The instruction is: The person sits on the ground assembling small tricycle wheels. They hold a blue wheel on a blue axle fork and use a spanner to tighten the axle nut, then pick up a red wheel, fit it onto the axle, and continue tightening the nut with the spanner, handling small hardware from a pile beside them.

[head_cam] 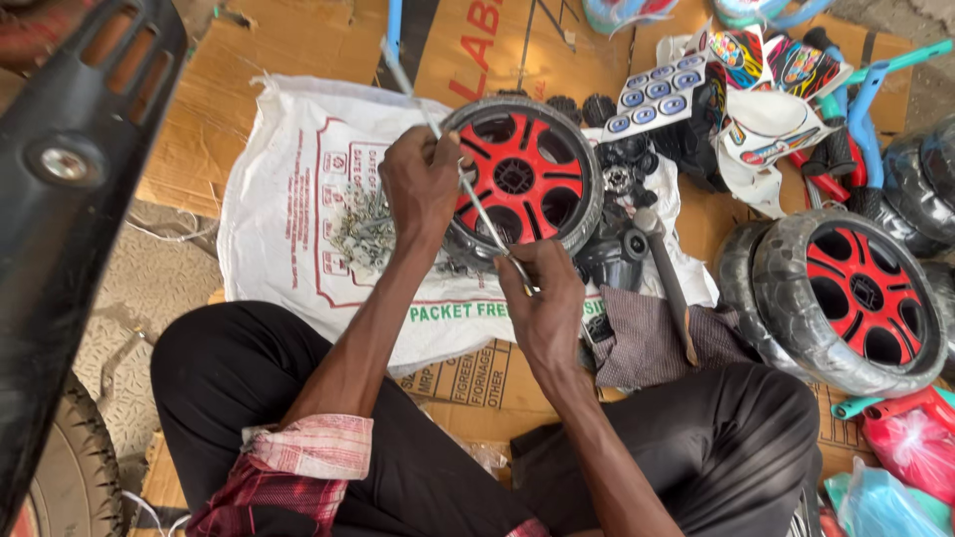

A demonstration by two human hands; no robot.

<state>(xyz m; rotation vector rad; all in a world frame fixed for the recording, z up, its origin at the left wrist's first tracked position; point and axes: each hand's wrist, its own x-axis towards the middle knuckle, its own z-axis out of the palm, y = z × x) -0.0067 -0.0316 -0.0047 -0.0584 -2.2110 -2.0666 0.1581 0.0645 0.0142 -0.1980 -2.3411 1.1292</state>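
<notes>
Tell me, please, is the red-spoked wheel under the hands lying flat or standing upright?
Lying flat. The wheel rests on its side on the white sack, its red spokes and hub facing up at the camera, with the thin metal rod held across it.

Open room: bare cardboard (298, 40) toward the floor's far left corner.
Middle: the white sack (288, 189) carries a screw heap (363, 229) and a red-spoked wheel (522, 174).
Right edge: second wheel (846, 298), hammer (667, 268), sticker sheets (657, 89) crowd passage.
Left edge: black plastic panel (70, 199) blocks.
</notes>
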